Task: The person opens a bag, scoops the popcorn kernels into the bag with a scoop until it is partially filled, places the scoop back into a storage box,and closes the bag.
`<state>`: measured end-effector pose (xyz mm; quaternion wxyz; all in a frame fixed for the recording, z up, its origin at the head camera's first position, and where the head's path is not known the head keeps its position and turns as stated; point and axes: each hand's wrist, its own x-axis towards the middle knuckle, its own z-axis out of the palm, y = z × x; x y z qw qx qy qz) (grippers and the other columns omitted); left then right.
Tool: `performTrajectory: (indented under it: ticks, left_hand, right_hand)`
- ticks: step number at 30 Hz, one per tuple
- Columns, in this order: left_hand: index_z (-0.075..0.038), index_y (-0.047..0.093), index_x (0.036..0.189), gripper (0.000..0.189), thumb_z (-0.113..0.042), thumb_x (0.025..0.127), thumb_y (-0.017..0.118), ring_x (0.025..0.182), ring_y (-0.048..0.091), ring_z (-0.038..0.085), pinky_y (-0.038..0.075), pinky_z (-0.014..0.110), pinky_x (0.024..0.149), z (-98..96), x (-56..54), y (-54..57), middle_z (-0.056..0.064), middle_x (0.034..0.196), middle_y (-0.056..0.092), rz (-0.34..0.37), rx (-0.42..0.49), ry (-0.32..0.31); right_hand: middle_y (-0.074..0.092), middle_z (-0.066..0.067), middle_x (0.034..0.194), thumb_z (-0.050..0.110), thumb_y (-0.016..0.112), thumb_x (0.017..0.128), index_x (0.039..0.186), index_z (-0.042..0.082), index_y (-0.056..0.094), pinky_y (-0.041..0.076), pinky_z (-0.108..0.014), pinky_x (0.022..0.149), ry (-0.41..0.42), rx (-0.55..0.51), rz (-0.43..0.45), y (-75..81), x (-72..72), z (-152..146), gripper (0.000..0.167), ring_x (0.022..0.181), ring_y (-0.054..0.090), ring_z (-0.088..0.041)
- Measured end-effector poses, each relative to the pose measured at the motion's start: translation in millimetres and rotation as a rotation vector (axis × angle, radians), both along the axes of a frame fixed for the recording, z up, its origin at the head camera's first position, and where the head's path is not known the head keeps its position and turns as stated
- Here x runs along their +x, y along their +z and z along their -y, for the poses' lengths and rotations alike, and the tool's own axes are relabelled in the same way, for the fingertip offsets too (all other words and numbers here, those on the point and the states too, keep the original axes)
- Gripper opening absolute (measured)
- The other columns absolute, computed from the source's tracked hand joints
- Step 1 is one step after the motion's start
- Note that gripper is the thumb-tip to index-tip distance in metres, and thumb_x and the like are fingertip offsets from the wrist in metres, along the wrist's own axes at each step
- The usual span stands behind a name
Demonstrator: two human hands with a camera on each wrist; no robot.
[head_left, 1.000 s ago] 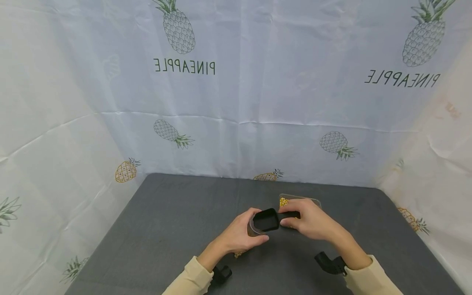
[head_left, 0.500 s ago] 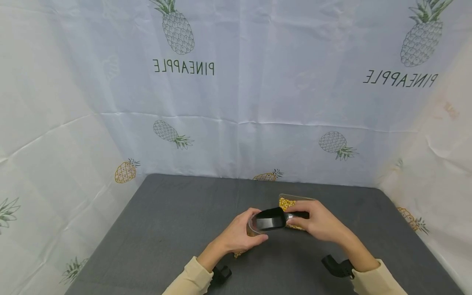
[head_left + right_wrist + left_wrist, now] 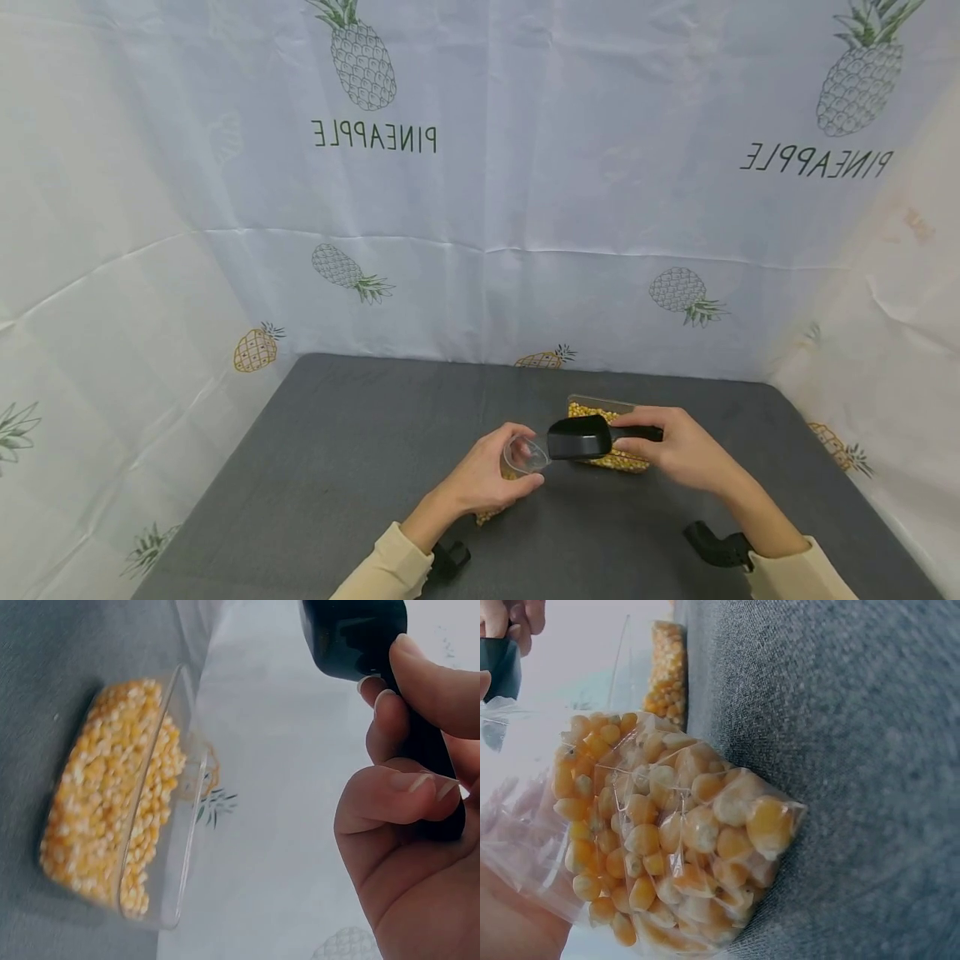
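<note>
My left hand (image 3: pixel 483 475) holds a clear plastic bag (image 3: pixel 525 455) upright, fingers and thumb curved around its spread mouth. Yellow corn kernels (image 3: pixel 675 832) fill the lower part of the bag, whose base appears to rest on the table. Gripped by its handle in my right hand (image 3: pixel 686 450) is a black scoop (image 3: pixel 579 438). The scoop is just right of the bag's mouth, in front of and above a clear box (image 3: pixel 600 400) of corn. I cannot see well into the scoop's bowl.
The dark grey table (image 3: pixel 360 450) extends on both sides of the hands. A pale curtain (image 3: pixel 480 183) printed with pineapples hangs along its back and sides. A black wrist mount (image 3: pixel 716 546) sits below the right forearm, another (image 3: pixel 450 560) by the left.
My right hand has drawn the scoop rightward off the bag's mouth toward the box, turning its bowl. More of the box's corn shows. The left hand and bag have stayed nearly still.
</note>
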<state>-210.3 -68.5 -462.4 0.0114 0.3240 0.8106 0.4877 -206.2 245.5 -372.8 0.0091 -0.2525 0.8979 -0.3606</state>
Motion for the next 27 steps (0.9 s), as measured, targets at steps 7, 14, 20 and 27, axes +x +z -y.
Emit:
performTrajectory:
  ticks: [7, 14, 20, 27]
  left_hand:
    - [-0.005, 0.054, 0.135, 0.053, -0.034, 0.095, 0.069, 0.092, 0.059, 0.006, 0.053, 0.028, 0.083, 1.6, -0.1, 0.3, 0.003, 0.107, 0.062, -0.017, 0.01, 0.003]
    - [-0.004, 0.055, 0.136, 0.053, -0.035, 0.095, 0.069, 0.091, 0.058, 0.006, 0.053, 0.028, 0.082, 2.7, -1.4, 0.4, 0.004, 0.107, 0.063, -0.02, 0.012, 0.005]
    - [-0.007, 0.055, 0.135, 0.05, -0.035, 0.095, 0.07, 0.091, 0.057, 0.006, 0.052, 0.027, 0.08, 3.0, -1.7, 1.6, 0.006, 0.108, 0.063, -0.029, 0.016, 0.011]
    - [-0.006, 0.057, 0.133, 0.048, -0.032, 0.095, 0.07, 0.09, 0.057, 0.006, 0.051, 0.027, 0.079, 4.1, -2.6, 0.3, 0.002, 0.106, 0.063, -0.044, 0.028, 0.017]
  right_hand:
    - [0.067, -0.018, 0.127, 0.024, 0.069, 0.098, 0.125, 0.004, 0.071, 0.046, -0.064, 0.096, -0.014, 0.027, 0.016, -3.9, -5.4, -13.7, 0.033, 0.13, 0.047, -0.054]
    - [0.066, -0.02, 0.126, 0.026, 0.069, 0.098, 0.129, 0.002, 0.068, 0.055, -0.039, 0.072, -0.046, 0.036, 0.069, -10.3, -10.7, -26.3, 0.039, 0.095, 0.067, -0.03]
    - [0.066, -0.02, 0.125, 0.026, 0.07, 0.098, 0.126, 0.002, 0.069, 0.054, -0.045, 0.077, -0.088, 0.081, 0.034, -13.1, -13.5, -38.0, 0.037, 0.11, 0.063, -0.039]
    - [0.066, -0.022, 0.124, 0.025, 0.07, 0.098, 0.126, -0.001, 0.069, 0.055, -0.047, 0.078, -0.108, 0.099, 0.037, -17.8, -17.4, -50.8, 0.038, 0.113, 0.06, -0.046]
